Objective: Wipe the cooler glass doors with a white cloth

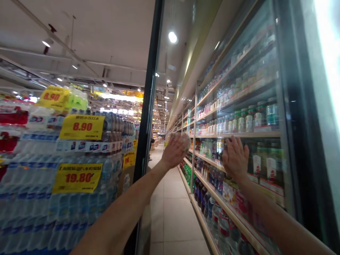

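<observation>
My left hand (pixel 174 151) reaches up to the glass door (pixel 183 71) with its fingers pressed over a crumpled light cloth (pixel 187 142). The cloth shows beyond the fingertips and seems to lie against the glass. To the right, my right hand (pixel 236 158) is raised with its fingers stretched out, nothing held in it. It is at the same glass pane, though I cannot tell whether the palm touches it. A dark door frame (pixel 150 88) runs along the left side of the pane.
Shelves of bottled drinks (pixel 255 118) line the right side, partly seen through or mirrored in the glass. Stacked packs of water bottles (pixel 32 177) with yellow price signs (pixel 81 126) stand on the left. A tiled aisle floor (pixel 175 212) runs between them.
</observation>
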